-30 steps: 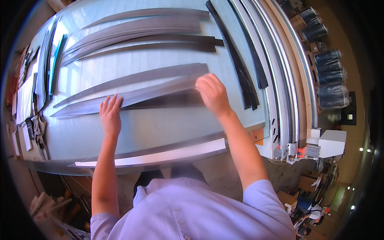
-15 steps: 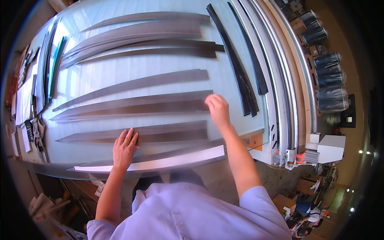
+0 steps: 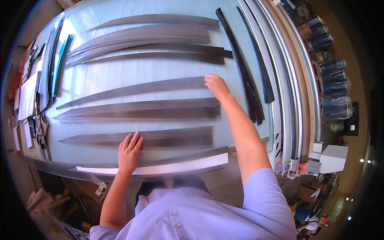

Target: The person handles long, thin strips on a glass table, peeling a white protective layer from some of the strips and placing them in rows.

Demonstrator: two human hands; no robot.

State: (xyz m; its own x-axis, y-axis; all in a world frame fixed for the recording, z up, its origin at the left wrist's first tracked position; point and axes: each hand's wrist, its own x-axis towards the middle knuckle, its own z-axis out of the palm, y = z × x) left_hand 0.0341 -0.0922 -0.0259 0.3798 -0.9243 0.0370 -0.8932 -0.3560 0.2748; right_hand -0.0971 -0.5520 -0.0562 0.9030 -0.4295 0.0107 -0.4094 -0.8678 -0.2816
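My left hand (image 3: 130, 155) lies flat with fingers spread, its fingertips on the near edge of a long, tapered grey strip (image 3: 180, 136). Its palm is over a dark strip with a white band (image 3: 188, 165) along the table's front edge. Farther up, my right hand (image 3: 217, 87) is closed, thumb and fingers pinching the right end of a narrow, curved grey strip (image 3: 152, 89). Between the two hands' strips is a wider pair of overlapping grey strips (image 3: 160, 109), their right ends slightly uneven. The fingertips partly hide the pinched end.
More grey strips (image 3: 160, 34) lie stacked toward the far side of the pale glossy table (image 3: 132, 70). Black strips (image 3: 244, 76) run lengthwise at the right, beside metal rails and rollers (image 3: 294, 80). Papers, a calculator-like keypad (image 3: 31, 127) and dark strips sit along the left edge.
My right hand has moved away from me, from the end of the overlapping pair to the end of the narrow strip beyond. The left hand stays on its strip. The view has shifted slightly.
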